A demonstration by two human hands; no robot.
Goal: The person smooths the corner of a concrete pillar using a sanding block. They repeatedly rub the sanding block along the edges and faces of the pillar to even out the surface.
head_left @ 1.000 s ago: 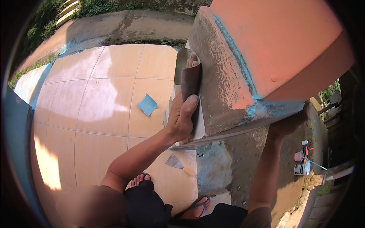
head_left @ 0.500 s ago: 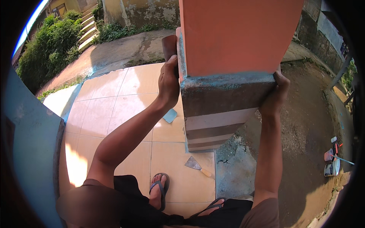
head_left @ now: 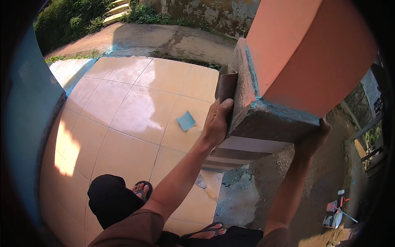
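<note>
Uneven pressure could dislodge the sandpaper your left hand clutches; whether your right hand holds some, I cannot tell.

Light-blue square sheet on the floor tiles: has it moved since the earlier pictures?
No; the light-blue square sheet lies on the same tan floor tile.

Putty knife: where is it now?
In the head view, the putty knife lies on the floor tiles, low near centre, just right of the left forearm, near the striped pillar base.
</note>
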